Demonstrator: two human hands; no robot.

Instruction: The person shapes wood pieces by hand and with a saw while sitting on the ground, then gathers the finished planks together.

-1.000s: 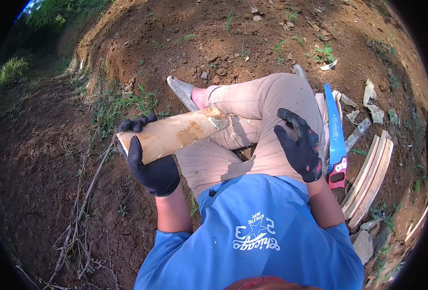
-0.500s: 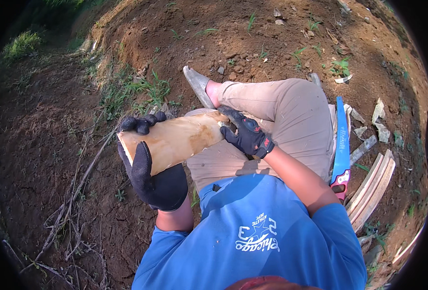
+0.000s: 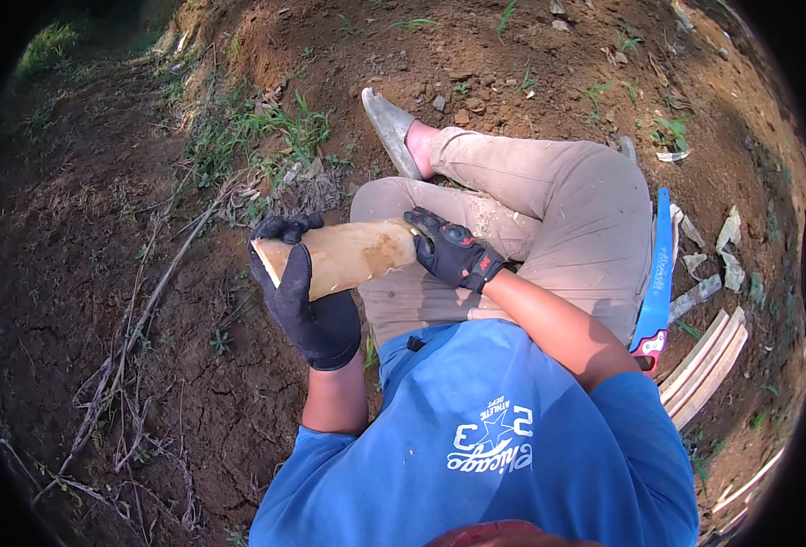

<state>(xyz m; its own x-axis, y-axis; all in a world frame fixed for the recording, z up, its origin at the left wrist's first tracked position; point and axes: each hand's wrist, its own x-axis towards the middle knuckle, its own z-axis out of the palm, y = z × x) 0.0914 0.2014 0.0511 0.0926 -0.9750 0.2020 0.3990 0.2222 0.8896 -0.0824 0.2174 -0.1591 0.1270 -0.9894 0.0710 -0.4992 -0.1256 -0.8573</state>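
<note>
One pale, brown-stained wooden board (image 3: 341,259) is held partly over the beige trousers (image 3: 590,205). The left hand (image 3: 308,307) clamps one end between thumb and fingers; the right hand (image 3: 455,251) curls around the other. A blue-bladed handsaw (image 3: 659,273) lies beside the trousers.

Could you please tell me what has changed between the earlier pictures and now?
The right hand, open and apart from the piece of wood a second ago, has moved left and taken hold of its right end. The left hand still grips the other end, and the saw still lies to the person's right.
</note>
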